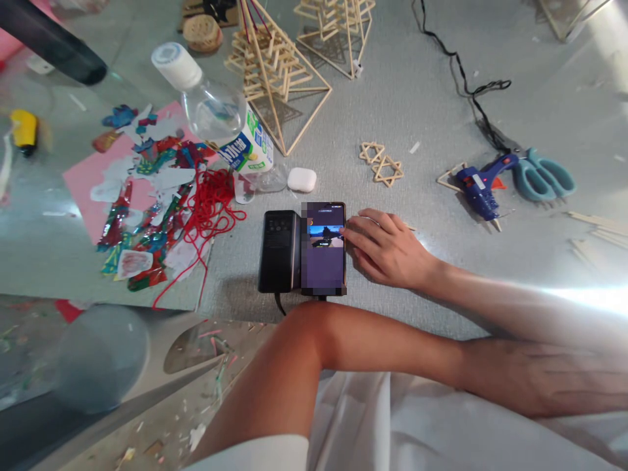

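The right hand (pixel 387 248) rests flat on the grey worktop (pixel 422 98), fingertips touching the right edge of a lit smartphone (pixel 323 248) beside a black power bank (pixel 279 250). The left hand (pixel 534 379) lies across the lap. A blue glue gun (pixel 478 190) and teal scissors (pixel 542 175) lie well apart to the right.

Phone (pixel 323 248): screen largely pixelated, unreadable. Cable below phone: mostly hidden behind forearm. Left hand (pixel 544 376): blurred, fingers cut off right of phone. Dark object (pixel 49 40), far upper-left of phone: cropped, unidentifiable.

Right hand (pixel 387 252) flat, fingers spread, left hand (pixel 534 379) resting palm-down
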`<state>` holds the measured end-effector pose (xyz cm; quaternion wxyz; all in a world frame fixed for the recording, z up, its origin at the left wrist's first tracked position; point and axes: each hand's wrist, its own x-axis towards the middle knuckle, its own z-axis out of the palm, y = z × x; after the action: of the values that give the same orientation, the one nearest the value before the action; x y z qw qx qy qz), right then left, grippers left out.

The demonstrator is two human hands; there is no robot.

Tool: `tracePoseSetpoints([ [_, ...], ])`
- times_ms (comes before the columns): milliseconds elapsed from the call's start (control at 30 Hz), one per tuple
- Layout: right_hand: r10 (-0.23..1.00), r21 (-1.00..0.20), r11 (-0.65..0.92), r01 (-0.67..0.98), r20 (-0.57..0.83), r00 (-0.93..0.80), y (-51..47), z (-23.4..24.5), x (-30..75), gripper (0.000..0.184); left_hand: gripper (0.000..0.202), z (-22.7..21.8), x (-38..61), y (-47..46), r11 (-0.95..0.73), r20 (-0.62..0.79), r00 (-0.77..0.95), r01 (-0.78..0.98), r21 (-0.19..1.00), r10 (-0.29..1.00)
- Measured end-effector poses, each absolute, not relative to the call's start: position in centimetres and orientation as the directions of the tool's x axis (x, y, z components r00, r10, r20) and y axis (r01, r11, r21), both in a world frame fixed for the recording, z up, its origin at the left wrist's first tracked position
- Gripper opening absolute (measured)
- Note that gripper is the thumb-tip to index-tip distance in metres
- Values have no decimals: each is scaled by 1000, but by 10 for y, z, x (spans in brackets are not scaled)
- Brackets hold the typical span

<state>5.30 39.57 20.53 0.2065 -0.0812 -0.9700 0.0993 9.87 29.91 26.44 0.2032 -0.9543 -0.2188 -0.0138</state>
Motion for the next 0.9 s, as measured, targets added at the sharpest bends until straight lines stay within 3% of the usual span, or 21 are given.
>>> tracePoseSetpoints([
  [100,199,-230,966,116,380,-903,396,206,53,46,73,255,101,300,-845,419,811,510,-163,408],
  [133,200,-235,965,115,378,-904,396,206,53,46,72,252,102,300,-844,440,800,514,-153,407],
  [333,192,-231,967,109,376,-906,397,205,53,47,70,251,105,295,-805,410,794,559,-200,449],
  [467,188,-214,970,114,368,-911,396,205,53,46,73,255,105,294,-787,374,822,544,-292,430],
  [633,192,-219,969,114,378,-906,396,205,53,46,73,249,111,293,-817,326,831,532,-224,451],
  [767,198,-230,966,117,373,-907,397,206,53,46,73,249,109,293,-793,364,808,561,-237,463],
  [867,166,-181,979,98,408,-898,396,208,53,47,72,259,102,297,-824,404,820,519,-228,405],
  [900,132,-155,985,70,430,-893,394,209,54,47,72,263,101,299,-837,358,838,503,-216,411],
])
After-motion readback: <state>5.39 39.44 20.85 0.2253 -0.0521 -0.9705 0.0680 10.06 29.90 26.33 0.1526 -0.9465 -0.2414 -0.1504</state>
